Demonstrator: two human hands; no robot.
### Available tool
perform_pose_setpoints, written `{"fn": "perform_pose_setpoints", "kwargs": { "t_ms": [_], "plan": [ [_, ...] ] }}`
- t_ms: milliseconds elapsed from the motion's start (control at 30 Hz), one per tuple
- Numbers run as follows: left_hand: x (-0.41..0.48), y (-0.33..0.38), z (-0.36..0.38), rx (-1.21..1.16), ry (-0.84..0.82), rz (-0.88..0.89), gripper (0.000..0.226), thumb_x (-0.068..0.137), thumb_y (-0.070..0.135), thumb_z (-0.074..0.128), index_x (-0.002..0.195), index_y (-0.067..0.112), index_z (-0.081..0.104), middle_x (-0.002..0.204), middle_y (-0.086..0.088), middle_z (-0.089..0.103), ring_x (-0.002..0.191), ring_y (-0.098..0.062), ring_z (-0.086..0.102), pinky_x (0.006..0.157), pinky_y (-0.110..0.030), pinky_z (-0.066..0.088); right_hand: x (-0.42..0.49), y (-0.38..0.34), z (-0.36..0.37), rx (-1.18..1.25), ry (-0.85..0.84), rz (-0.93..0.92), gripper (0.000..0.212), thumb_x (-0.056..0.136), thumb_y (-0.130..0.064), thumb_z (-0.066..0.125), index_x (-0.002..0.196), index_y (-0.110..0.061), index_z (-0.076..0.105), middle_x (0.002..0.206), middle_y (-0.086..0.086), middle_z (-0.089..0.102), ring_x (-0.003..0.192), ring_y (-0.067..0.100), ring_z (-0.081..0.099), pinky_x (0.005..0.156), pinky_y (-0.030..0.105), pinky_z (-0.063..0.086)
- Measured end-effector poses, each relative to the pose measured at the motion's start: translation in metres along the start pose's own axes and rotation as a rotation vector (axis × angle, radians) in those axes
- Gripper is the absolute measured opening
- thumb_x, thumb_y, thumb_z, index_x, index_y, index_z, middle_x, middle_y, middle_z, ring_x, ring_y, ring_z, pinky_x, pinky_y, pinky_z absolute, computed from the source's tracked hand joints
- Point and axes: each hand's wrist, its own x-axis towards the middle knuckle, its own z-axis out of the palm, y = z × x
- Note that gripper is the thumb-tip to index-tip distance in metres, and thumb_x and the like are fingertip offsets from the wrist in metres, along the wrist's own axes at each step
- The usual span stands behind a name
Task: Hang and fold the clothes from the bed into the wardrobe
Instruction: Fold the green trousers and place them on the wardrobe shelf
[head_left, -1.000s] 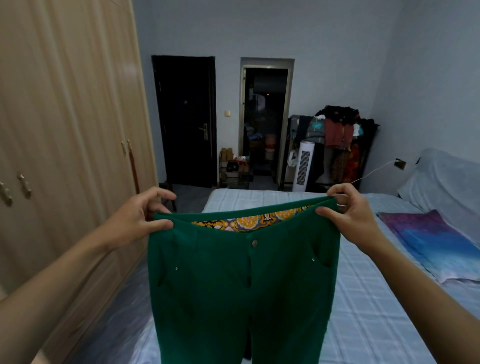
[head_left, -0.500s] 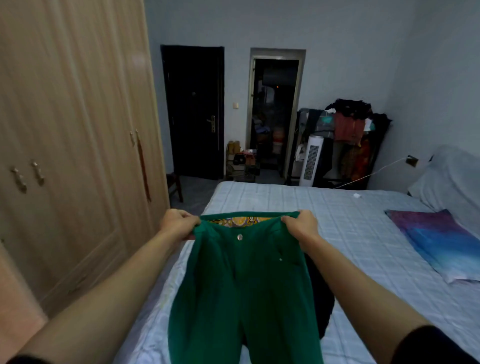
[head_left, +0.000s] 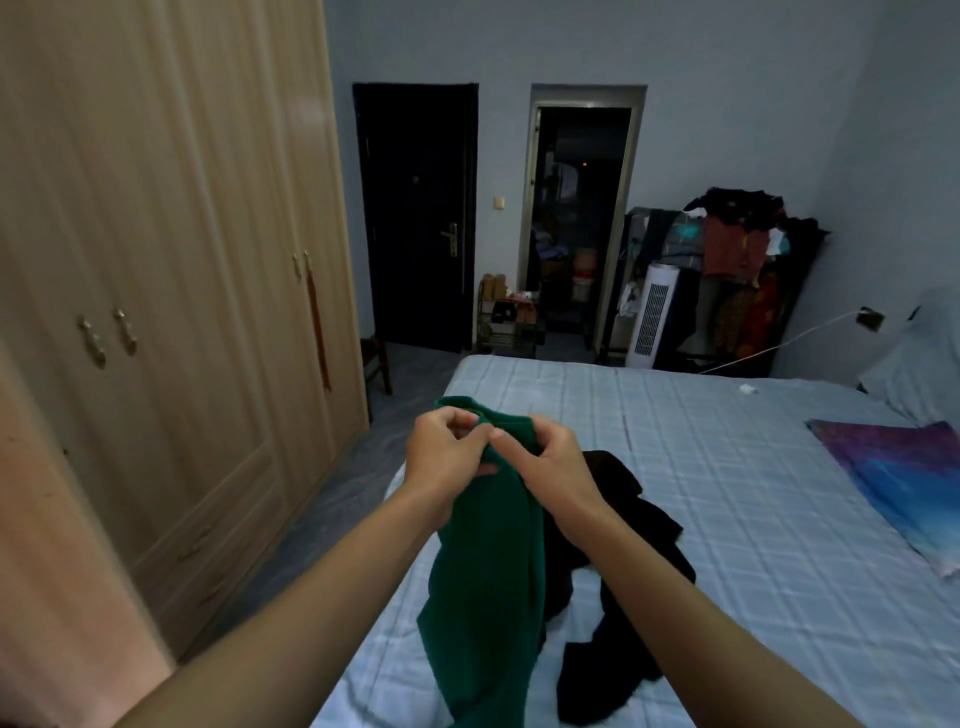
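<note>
Step in hand, by my reading: lengthwise fold of the green trousers (head_left: 488, 571). Left hand (head_left: 447, 457) and right hand (head_left: 550, 467) meet at the waistband, both pinching the cloth, fingers almost touching, waist halves brought together. Legs hang as one narrow strip over the near part of the bed (head_left: 727, 493), just in front of a black garment (head_left: 623, 519) crumpled on the sheet. Wardrobe (head_left: 182, 312) at left, doors closed. Next move likely calls for aligning the legs, a crosswise fold on the bed, then one hand freed for a door
</note>
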Motion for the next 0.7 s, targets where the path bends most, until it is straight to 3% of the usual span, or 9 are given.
{"fn": "perform_pose_setpoints", "kwargs": {
  "t_ms": [67, 133, 200, 267, 333, 433, 500, 567, 700],
  "plan": [
    [-0.003, 0.007, -0.003, -0.069, -0.097, -0.06, 0.019, 0.098, 0.013, 0.054, 0.094, 0.002, 0.069, 0.088, -0.015, 0.074, 0.078, -0.023, 0.073, 0.063, -0.029, 0.058, -0.001, 0.003, -0.004, -0.046, -0.045, -0.012, 0.043, 0.068, -0.031, 0.087, 0.103, -0.014, 0.068, 0.094, 0.004, 0.075, 0.089, 0.019, 0.073, 0.077, 0.035, 0.061],
    [-0.007, 0.013, -0.006, -0.043, -0.217, -0.072, 0.023, 0.1, 0.017, 0.051, 0.098, 0.004, 0.07, 0.091, -0.014, 0.075, 0.083, -0.021, 0.074, 0.072, -0.03, 0.059, 0.0, 0.009, -0.006, -0.121, 0.001, -0.035, 0.036, 0.067, -0.027, 0.086, 0.097, -0.018, 0.069, 0.091, 0.003, 0.074, 0.087, 0.019, 0.072, 0.079, 0.04, 0.061],
    [-0.005, 0.013, -0.015, 0.249, -0.2, 0.139, 0.018, 0.096, 0.019, 0.058, 0.101, 0.013, 0.074, 0.097, -0.003, 0.075, 0.089, -0.012, 0.071, 0.081, -0.026, 0.057, 0.001, 0.013, -0.01, -0.148, 0.057, -0.028, 0.019, 0.078, -0.012, 0.078, 0.093, -0.019, 0.069, 0.088, 0.003, 0.074, 0.085, 0.02, 0.072, 0.079, 0.047, 0.06],
    [0.001, 0.015, -0.033, 0.581, -0.089, 0.424, 0.02, 0.089, 0.022, 0.068, 0.109, 0.02, 0.073, 0.105, 0.006, 0.072, 0.098, -0.007, 0.065, 0.089, -0.024, 0.052, 0.002, 0.008, -0.016, -0.148, 0.056, -0.005, 0.019, 0.082, -0.003, 0.073, 0.093, -0.018, 0.068, 0.089, 0.003, 0.074, 0.084, 0.018, 0.072, 0.079, 0.046, 0.06],
    [0.01, 0.017, -0.054, 0.762, -0.079, 0.537, 0.049, 0.08, 0.031, 0.077, 0.126, 0.022, 0.063, 0.123, 0.004, 0.063, 0.118, -0.015, 0.054, 0.102, -0.035, 0.045, 0.002, -0.002, -0.024, -0.128, 0.005, -0.031, 0.02, 0.084, 0.002, 0.07, 0.094, -0.015, 0.068, 0.091, 0.004, 0.074, 0.085, 0.019, 0.072, 0.077, 0.039, 0.061],
    [0.025, 0.017, -0.076, 0.909, -0.207, 0.407, 0.107, 0.062, 0.041, 0.089, 0.15, 0.029, 0.03, 0.15, 0.0, 0.038, 0.14, -0.024, 0.028, 0.115, -0.047, 0.031, 0.002, -0.023, -0.036, -0.1, -0.073, -0.112, 0.023, 0.085, 0.009, 0.067, 0.094, -0.013, 0.067, 0.087, 0.002, 0.073, 0.081, 0.016, 0.071, 0.07, 0.03, 0.058],
    [0.031, 0.018, -0.082, 0.786, -0.31, 0.304, 0.122, 0.056, 0.032, 0.094, 0.153, 0.032, 0.019, 0.151, -0.001, 0.036, 0.141, -0.023, 0.03, 0.115, -0.048, 0.032, 0.001, -0.037, -0.042, -0.072, -0.112, -0.159, 0.025, 0.085, 0.011, 0.066, 0.094, -0.012, 0.066, 0.086, 0.002, 0.071, 0.079, 0.016, 0.069, 0.073, 0.031, 0.058],
    [0.034, 0.022, -0.083, 0.561, -0.412, 0.238, 0.12, 0.057, 0.018, 0.095, 0.151, 0.029, 0.022, 0.143, -0.001, 0.045, 0.132, -0.021, 0.046, 0.108, -0.043, 0.044, 0.001, -0.048, -0.048, -0.035, -0.146, -0.187, 0.024, 0.084, 0.013, 0.066, 0.096, -0.008, 0.066, 0.088, 0.006, 0.07, 0.081, 0.019, 0.068, 0.075, 0.032, 0.059],
    [0.034, 0.029, -0.08, 0.285, -0.473, 0.28, 0.075, 0.054, 0.007, 0.093, 0.122, 0.008, 0.06, 0.113, -0.009, 0.07, 0.106, -0.024, 0.067, 0.084, -0.034, 0.058, 0.002, -0.061, -0.054, -0.025, -0.132, -0.231, 0.023, 0.084, 0.013, 0.066, 0.098, -0.005, 0.065, 0.089, 0.008, 0.07, 0.082, 0.02, 0.068, 0.076, 0.033, 0.059]
  ]
}}
